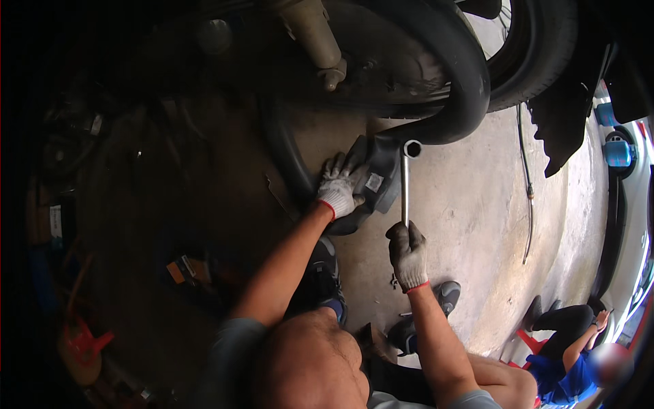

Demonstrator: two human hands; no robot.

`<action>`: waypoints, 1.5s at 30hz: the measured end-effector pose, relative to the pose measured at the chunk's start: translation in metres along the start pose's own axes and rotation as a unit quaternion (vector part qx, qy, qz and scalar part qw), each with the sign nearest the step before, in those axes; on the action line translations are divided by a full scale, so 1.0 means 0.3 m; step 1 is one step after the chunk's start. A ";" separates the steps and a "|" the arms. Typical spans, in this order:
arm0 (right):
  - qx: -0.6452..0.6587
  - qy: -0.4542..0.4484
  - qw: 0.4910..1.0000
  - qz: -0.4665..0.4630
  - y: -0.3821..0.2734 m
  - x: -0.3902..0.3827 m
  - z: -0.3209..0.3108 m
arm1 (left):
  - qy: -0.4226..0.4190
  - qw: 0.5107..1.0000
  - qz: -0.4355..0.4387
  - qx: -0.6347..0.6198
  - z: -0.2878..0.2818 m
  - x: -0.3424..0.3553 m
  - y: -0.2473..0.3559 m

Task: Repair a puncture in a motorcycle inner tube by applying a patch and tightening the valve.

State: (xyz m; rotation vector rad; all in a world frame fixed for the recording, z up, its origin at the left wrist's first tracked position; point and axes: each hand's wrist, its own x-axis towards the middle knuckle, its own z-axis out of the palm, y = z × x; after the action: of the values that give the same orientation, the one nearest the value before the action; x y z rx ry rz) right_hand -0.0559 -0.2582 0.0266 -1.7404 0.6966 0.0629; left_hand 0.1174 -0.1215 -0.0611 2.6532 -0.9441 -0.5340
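Observation:
My left hand, in a white glove with a red cuff, lies with fingers spread on a black plastic part that carries a small white label. A thick black curved hose runs from above down to that part. My right hand, in a grey-smudged glove with a red cuff, is wrapped round the lower end of a steel wrench. The wrench stands upright in the picture, its round hollow head beside the black part. Whether the head touches anything, I cannot tell.
Overhead hang a tan cylindrical part and a black tyre. A thin dark hose dangles at right. Beyond it, a person in blue sits near a white car. A red object stands lower left.

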 end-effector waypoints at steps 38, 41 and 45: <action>-0.095 0.062 0.993 -0.043 0.214 0.064 0.076 | 0.016 1.000 0.021 -0.001 0.021 0.041 0.040; -0.071 -0.073 0.971 0.217 0.253 0.117 0.037 | -0.011 1.000 0.015 0.021 0.032 0.031 0.015; 0.037 -0.017 0.999 0.010 -0.015 0.047 0.037 | 0.046 0.999 0.012 -0.013 0.032 -0.013 -0.044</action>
State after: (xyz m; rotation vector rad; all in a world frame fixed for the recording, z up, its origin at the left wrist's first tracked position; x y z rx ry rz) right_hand -0.0389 -0.2536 0.0217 -1.6576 0.6823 0.0798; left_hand 0.1177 -0.1102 -0.0736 2.6150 -0.9359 -0.4125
